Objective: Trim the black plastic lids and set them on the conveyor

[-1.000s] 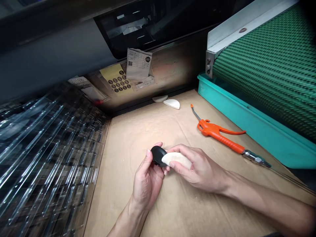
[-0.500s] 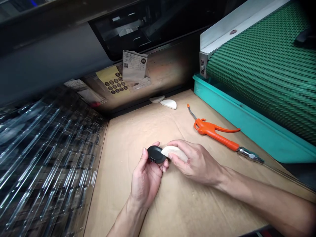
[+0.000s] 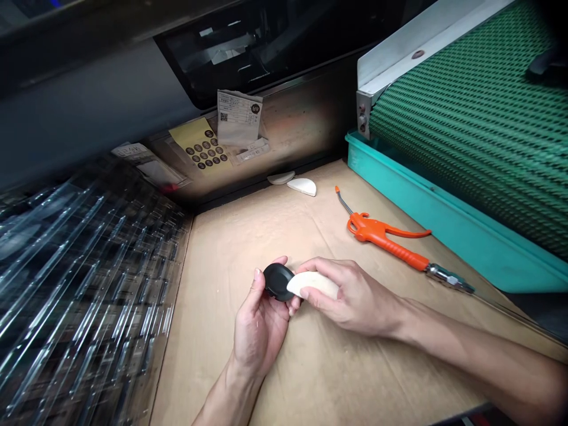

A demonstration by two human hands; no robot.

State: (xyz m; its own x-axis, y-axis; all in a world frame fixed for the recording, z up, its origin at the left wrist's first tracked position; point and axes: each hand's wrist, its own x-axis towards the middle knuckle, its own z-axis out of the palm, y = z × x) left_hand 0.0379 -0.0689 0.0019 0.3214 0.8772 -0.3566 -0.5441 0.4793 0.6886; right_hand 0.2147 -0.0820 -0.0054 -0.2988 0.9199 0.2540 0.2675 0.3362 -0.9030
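Note:
Above the brown cardboard-covered table, my left hand grips a small black oval dish-like part between thumb and fingers, its hollow face tilted upward. My right hand pinches a white half-round pad, felt-like in look. The pad's left tip overlaps the right edge of the black part; whether it presses on it I cannot tell. Farther back on the table lie another white half-round pad and a greyer one beside it.
An orange air blow gun lies right of my hands. Behind it stand a teal tray and a green mesh conveyor belt. Stacked clear plastic trays fill the left side. A yellow sticker sheet and a labelled bag lean at the back.
The black part has tilted so that more of its hollow face shows. The white pad has shifted slightly left and down along its edge. The view has moved a little.

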